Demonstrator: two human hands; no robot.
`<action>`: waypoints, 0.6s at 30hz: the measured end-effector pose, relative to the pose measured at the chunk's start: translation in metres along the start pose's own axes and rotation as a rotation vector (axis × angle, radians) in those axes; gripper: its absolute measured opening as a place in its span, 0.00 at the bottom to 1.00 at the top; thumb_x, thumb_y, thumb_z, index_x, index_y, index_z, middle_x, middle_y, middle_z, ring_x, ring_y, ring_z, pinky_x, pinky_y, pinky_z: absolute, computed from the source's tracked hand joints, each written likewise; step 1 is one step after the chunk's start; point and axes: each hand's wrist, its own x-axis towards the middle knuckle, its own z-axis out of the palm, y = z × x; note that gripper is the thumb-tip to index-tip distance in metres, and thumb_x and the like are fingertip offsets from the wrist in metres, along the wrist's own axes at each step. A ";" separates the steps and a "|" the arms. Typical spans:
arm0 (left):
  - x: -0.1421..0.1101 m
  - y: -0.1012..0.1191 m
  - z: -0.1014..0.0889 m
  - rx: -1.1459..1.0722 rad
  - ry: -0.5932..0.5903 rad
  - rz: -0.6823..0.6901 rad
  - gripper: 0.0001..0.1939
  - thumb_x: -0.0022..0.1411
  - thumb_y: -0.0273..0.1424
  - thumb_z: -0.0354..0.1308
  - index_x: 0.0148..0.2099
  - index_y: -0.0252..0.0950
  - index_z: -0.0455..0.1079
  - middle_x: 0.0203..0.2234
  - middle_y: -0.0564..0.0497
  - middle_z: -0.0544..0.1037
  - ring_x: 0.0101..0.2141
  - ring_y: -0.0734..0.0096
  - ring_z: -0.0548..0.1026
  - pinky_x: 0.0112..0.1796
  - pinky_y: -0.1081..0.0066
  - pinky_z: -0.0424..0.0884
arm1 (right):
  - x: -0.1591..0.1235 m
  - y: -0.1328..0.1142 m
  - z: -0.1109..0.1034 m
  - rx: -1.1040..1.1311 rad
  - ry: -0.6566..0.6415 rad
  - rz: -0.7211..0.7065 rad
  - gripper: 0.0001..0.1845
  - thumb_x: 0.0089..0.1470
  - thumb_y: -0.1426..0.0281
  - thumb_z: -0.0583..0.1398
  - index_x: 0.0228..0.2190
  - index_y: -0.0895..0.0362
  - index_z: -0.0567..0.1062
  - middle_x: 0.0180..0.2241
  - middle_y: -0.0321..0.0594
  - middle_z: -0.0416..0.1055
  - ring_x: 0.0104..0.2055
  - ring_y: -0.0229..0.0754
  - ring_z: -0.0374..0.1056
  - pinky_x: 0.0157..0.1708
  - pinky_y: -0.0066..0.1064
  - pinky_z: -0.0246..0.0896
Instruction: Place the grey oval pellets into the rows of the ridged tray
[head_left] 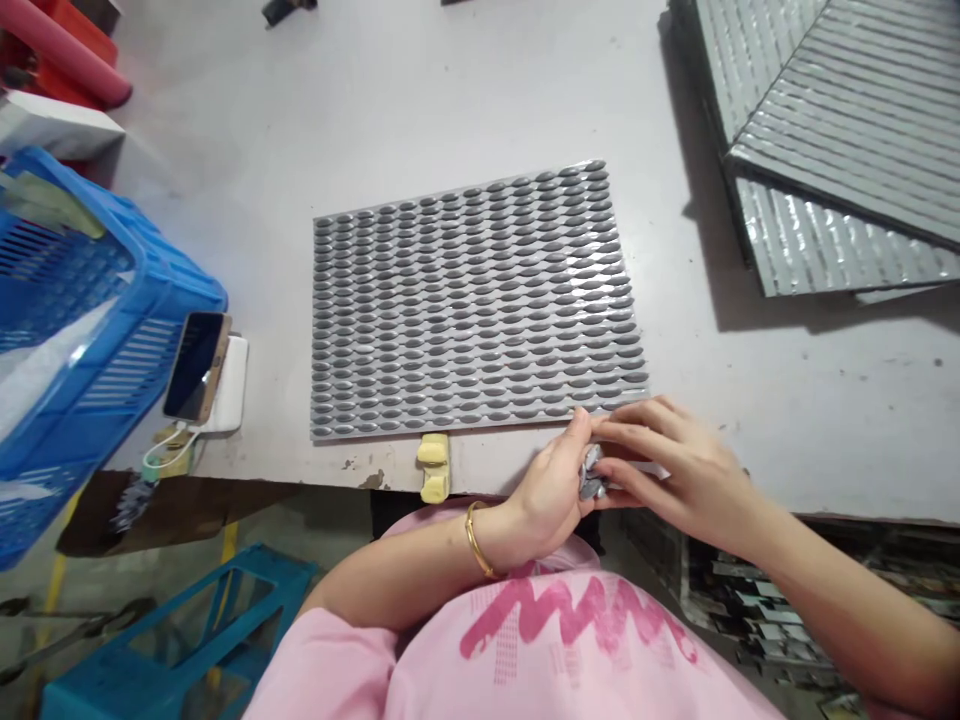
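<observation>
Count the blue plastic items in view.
2: a blue plastic crate at the left of the view, and a blue plastic stool below it at lower left. More could be hidden outside the view.

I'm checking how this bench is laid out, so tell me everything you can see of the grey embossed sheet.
The grey embossed sheet is a flat rectangle covered in tight, staggered rows of raised, pointed oval bumps, with a slight sheen. It may be plastic or rubber, but the material is hard to tell. It lies slightly skewed on the pale grey table. A yellow block sits at its near edge, where the left hand and right hand are close; any contact is unclear.
</observation>
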 end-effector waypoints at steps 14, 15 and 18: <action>0.005 -0.009 -0.011 0.281 0.040 0.173 0.16 0.60 0.41 0.65 0.39 0.33 0.67 0.31 0.53 0.73 0.26 0.80 0.71 0.32 0.74 0.70 | -0.030 0.005 0.014 -0.090 0.250 0.059 0.08 0.58 0.74 0.63 0.40 0.52 0.74 0.40 0.40 0.80 0.43 0.44 0.77 0.43 0.34 0.71; 0.005 -0.009 -0.011 0.300 0.028 0.179 0.16 0.60 0.40 0.65 0.38 0.33 0.67 0.32 0.53 0.73 0.26 0.79 0.72 0.32 0.74 0.70 | -0.028 0.005 0.014 -0.117 0.235 0.022 0.08 0.59 0.74 0.62 0.40 0.52 0.74 0.40 0.40 0.80 0.42 0.44 0.77 0.42 0.33 0.71; 0.005 -0.008 -0.010 0.295 0.029 0.171 0.16 0.57 0.38 0.67 0.36 0.32 0.66 0.31 0.54 0.72 0.25 0.79 0.74 0.31 0.74 0.71 | -0.023 0.004 0.013 -0.056 0.178 -0.018 0.08 0.61 0.76 0.60 0.41 0.52 0.74 0.38 0.40 0.79 0.39 0.41 0.77 0.39 0.30 0.71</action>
